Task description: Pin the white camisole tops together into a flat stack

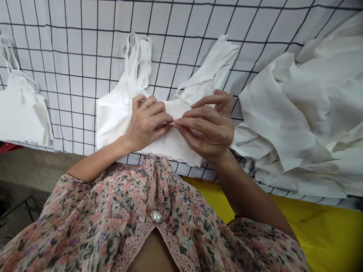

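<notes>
Left hand (144,122) curled palm-down on the front of a white bralette (119,121), fingers closed narrowly around a fold of the fabric, wrist low, forearm angled in from the lower left. A ring (145,103) on one finger. Right hand (205,126) just beside it, fingers (193,120) reaching toward the left hand in a narrow pinch at the same fold, forearm rising from the lower right. Between the two sets of fingertips, a thin white edge (169,122), too small to tell whether tag or fabric.

Bralette under both hands, lying flat on a wire grid (85,71), straps (136,56) fanned out beyond the hands, scalloped hem (181,158) on the near side. Farther left of the left hand, a second bralette (21,109) on the grid. Right of the right hand, a heaped pile of white fabric (297,113). Below the right forearm, a yellow surface (320,234). Nearer the camera than both hands, a floral blouse (85,223) with a pearl button (155,216).
</notes>
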Available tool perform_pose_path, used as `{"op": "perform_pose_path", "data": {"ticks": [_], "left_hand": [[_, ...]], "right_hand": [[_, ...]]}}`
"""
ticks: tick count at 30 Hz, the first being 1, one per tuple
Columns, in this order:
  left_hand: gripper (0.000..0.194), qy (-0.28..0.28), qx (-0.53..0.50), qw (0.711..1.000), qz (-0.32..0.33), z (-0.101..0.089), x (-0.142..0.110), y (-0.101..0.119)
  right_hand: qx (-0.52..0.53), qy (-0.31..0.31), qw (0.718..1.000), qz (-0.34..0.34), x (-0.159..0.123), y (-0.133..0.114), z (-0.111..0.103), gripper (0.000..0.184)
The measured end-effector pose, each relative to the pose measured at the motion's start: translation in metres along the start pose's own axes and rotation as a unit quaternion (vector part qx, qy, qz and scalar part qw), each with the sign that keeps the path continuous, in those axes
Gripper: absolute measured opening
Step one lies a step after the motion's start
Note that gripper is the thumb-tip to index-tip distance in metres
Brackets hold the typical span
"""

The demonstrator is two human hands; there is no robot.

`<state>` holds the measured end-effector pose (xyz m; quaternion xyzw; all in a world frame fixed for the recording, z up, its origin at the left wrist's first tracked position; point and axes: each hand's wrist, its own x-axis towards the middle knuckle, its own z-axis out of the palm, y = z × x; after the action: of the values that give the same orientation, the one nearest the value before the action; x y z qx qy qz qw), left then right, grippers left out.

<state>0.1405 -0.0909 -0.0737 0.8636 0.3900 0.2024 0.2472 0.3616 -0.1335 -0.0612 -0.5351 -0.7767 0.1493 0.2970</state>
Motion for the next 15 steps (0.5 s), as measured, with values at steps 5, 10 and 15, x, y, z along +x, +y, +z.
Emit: {"op": "perform_pose_path", "data": {"ticks": [5,10,15], "left_hand": [[0.018,0.011,-0.003,1.000,0.014,0.0001,-0.0014,-0.0017],[0.018,0.008,-0.009,1.000,0.017,-0.0005,-0.0028,-0.0038],[0.032,-0.018,-0.002,1.000,0.015,-0.0023,-0.0040,-0.0060]], "right_hand": [[-0.020,-0.026,0.999,0.014,-0.0017,0.0020,-0.0007,0.030],[0.002,0.077,0.995,-0.066,-0.0053,0.0017,-0.0001,0.017],[-0.024,0.076,0.991,-0.111,0.0000,-0.0063,-0.0074,0.021]]}}
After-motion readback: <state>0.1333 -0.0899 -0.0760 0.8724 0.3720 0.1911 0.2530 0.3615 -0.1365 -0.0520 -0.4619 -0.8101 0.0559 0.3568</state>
